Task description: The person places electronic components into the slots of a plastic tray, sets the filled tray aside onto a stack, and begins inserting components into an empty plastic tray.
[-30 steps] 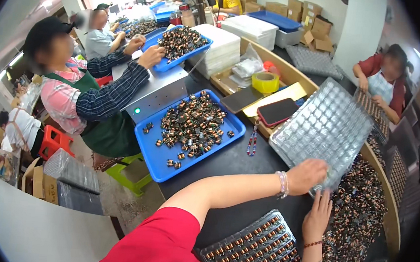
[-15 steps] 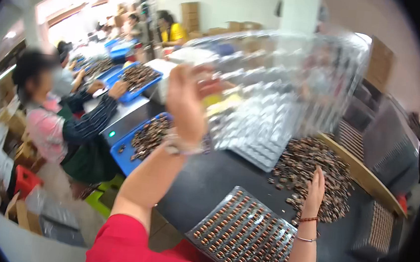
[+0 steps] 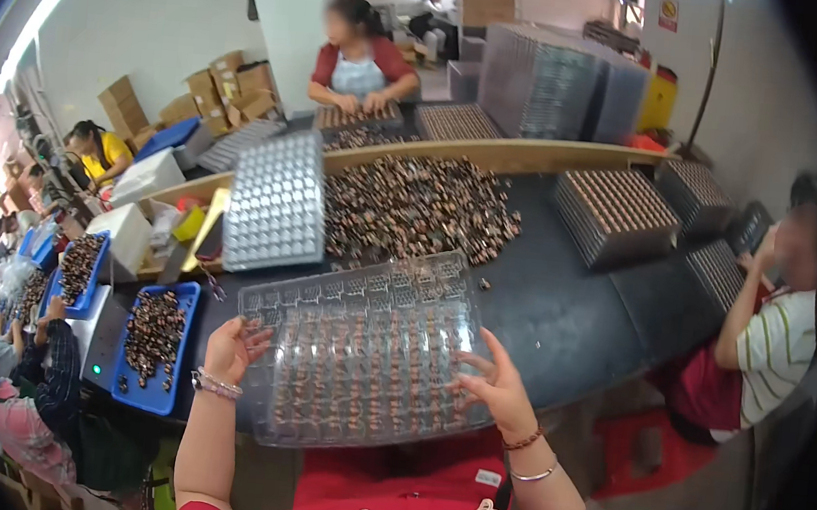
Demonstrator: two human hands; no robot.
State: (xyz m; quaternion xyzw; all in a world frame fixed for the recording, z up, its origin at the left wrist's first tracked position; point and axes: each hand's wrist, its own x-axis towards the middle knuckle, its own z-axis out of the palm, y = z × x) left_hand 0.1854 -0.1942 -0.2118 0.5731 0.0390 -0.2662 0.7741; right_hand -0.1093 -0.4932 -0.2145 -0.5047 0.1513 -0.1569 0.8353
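Observation:
A clear plastic tray (image 3: 269, 296) with rows of moulded pockets lies over or just above a filled tray (image 3: 369, 373) of small copper-and-dark pieces, at the table's near edge. My left hand (image 3: 235, 349) has its curled fingertips on the left edge of the clear tray. At the right edge my right hand (image 3: 502, 385) touches it with thumb and fingers somewhat apart. Whether the two trays touch all round cannot be made out. Beyond them spreads a heap of small dark-brown and copper pieces (image 3: 423, 203). A stack of clear empty trays (image 3: 277, 200) stands left of the heap.
A blue bin (image 3: 179, 381) of loose pieces sits at the left. Stacked filled trays (image 3: 616, 215) stand on the right. A wooden board (image 3: 534, 157) borders the table's far side. Co-workers sit to the left, right and across; a red stool (image 3: 643, 460) is at right.
The clear tray, blurred in the air before, has come down over the filled tray. My left hand has lowered to its left edge, my right to its right. The view has swung right.

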